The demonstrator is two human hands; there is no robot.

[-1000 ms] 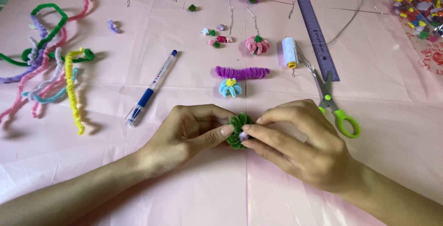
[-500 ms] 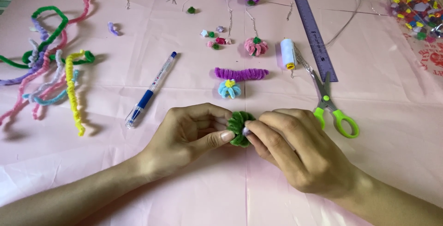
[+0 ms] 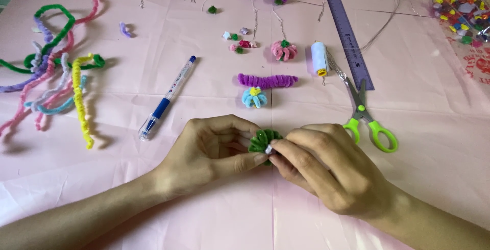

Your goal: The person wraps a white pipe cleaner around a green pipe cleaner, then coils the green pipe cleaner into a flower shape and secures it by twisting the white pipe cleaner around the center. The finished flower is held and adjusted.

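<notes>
At the near middle of the pink tablecloth (image 3: 127, 189), a small green pipe-cleaner flower (image 3: 261, 139) is pinched between both hands. The left hand (image 3: 206, 150) is curled, thumb and fingers closed on the flower's left side; the right hand (image 3: 326, 171) is closed over its right side, fingertips covering a pale bit at its centre that cannot be made out. Much of the flower is hidden by the fingers. Beyond lie a blue flower (image 3: 253, 97), a purple coil (image 3: 267, 80), a pen (image 3: 167, 97) and green-handled scissors (image 3: 370, 125). A bag of beads (image 3: 462, 13) is cut off at the right edge.
</notes>
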